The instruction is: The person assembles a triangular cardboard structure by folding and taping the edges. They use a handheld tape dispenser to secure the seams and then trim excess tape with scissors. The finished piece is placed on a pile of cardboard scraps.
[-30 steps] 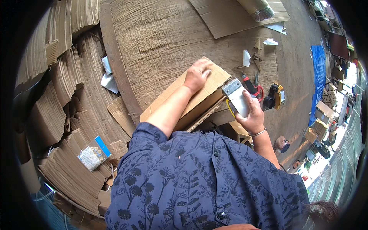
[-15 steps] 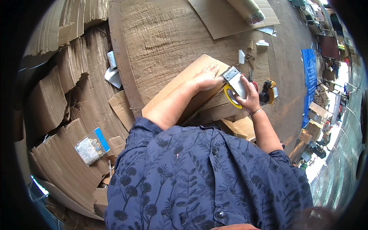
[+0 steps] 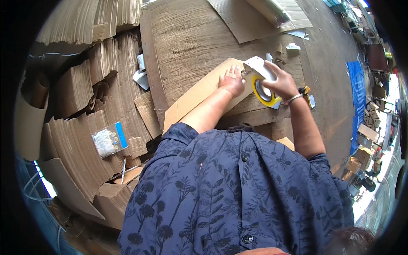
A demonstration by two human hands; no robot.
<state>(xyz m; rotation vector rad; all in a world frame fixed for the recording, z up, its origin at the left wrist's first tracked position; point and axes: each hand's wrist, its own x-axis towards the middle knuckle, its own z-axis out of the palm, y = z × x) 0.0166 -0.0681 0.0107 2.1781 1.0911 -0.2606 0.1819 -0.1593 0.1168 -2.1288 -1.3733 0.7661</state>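
Observation:
A long brown cardboard box (image 3: 197,94) lies at a slant on the wooden table in front of me. My left hand (image 3: 232,80) rests on its far end, fingers stretched out and pressing on the cardboard. Just right of that end, my right hand (image 3: 281,83) grips a tape dispenser (image 3: 256,63) with a pale metal body. A tape roll with a yellow core (image 3: 256,88) sits in it. The dispenser's head is at the box's end; whether tape is stuck there I cannot tell. My right fingers are partly blurred.
Stacked cardboard sheets (image 3: 80,140) fill the left side, with a small clear packet (image 3: 109,139) on top. A flat cardboard piece (image 3: 238,21) bears a wrapped roll (image 3: 272,12) at the far side. A black-and-yellow tool (image 3: 305,90) lies right of my wrist. White scraps (image 3: 293,46) are scattered beyond.
The dispenser has tilted and lifted slightly away at the box's end, showing more of its roll. My left hand has shifted a little, its fingers now pointing more away from me. The view has turned slightly.

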